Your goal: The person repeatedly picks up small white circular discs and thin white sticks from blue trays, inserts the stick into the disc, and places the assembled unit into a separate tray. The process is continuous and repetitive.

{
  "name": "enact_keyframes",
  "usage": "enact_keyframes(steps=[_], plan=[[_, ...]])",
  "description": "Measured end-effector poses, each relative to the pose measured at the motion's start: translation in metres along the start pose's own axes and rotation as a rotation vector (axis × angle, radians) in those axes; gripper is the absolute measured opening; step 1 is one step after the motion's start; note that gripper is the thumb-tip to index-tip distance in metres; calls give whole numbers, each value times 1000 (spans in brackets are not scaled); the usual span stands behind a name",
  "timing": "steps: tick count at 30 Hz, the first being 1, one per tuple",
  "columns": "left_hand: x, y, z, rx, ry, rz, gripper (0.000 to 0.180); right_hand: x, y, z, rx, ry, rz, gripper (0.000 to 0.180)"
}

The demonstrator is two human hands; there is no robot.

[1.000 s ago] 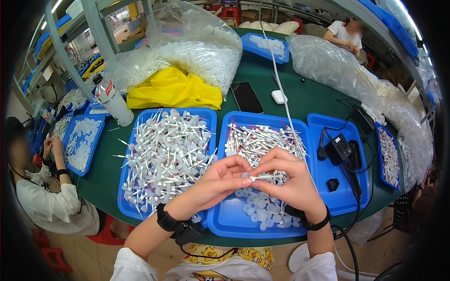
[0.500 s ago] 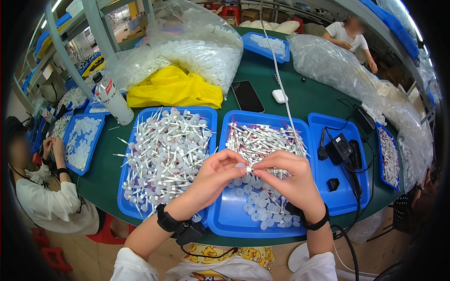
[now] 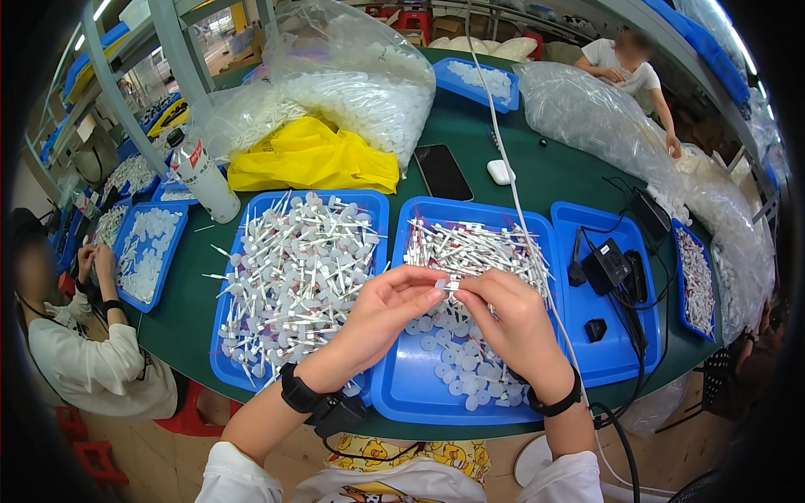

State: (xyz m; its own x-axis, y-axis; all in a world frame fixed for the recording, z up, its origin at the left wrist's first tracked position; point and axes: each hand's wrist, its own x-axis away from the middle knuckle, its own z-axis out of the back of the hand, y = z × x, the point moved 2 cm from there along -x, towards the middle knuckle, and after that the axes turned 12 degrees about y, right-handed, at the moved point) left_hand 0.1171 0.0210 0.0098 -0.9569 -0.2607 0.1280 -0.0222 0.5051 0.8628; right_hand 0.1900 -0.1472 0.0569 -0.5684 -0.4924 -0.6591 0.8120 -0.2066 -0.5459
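Both my hands meet above the blue tray in front of me (image 3: pixel 411 394). My left hand (image 3: pixel 381 310) pinches a small translucent white plastic disc (image 3: pixel 441 285) between thumb and fingers. Right against it, my right hand (image 3: pixel 518 323) has its fingertips closed on a small white plastic piece (image 3: pixel 454 285); the two parts touch or are joined. Beneath my hands, the tray holds thin white sticks with reddish wires (image 3: pixel 470 239) at its far end and loose translucent discs (image 3: pixel 470 369) at its near end. To the left, another blue tray (image 3: pixel 220 335) is heaped with white sticks bearing discs.
A blue tray with black adapters and cables (image 3: pixel 608 264) lies to the right. Behind are a phone (image 3: pixel 443 173), a white case (image 3: pixel 501 173), a yellow bag (image 3: pixel 314 163), a bottle (image 3: pixel 205 184) and large clear bags (image 3: pixel 360 92). Co-workers sit left and far right.
My right hand has turned and drawn its fingers in closer around the white piece. The disc in my left fingers now sits in line with it. The far co-worker's arm has reached lower.
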Motion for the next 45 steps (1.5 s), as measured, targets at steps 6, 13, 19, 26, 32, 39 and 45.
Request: enact_keyframes(steps=[6,13,19,26,32,39,45], plan=[[0,-1,0,-101,9,-65,27,0,-3,3,-7,-37,-42,7],[3,-2,-1,-245,18,-208,25,1,-2,4,-101,-70,-126,6],[6,-1,-3,-326,10,-290,21,-1,1,9,-196,-222,-353,15],[8,0,-8,-309,-37,-292,22,0,3,13,-461,-352,-749,27],[9,-3,-9,-278,-43,-274,21,-1,6,12,-530,-412,-811,29],[9,-4,-6,-316,-34,-332,21,-2,6,10,-546,-419,-820,30],[5,1,-12,-123,-15,-207,23,-3,2,3,-457,-279,-687,26]])
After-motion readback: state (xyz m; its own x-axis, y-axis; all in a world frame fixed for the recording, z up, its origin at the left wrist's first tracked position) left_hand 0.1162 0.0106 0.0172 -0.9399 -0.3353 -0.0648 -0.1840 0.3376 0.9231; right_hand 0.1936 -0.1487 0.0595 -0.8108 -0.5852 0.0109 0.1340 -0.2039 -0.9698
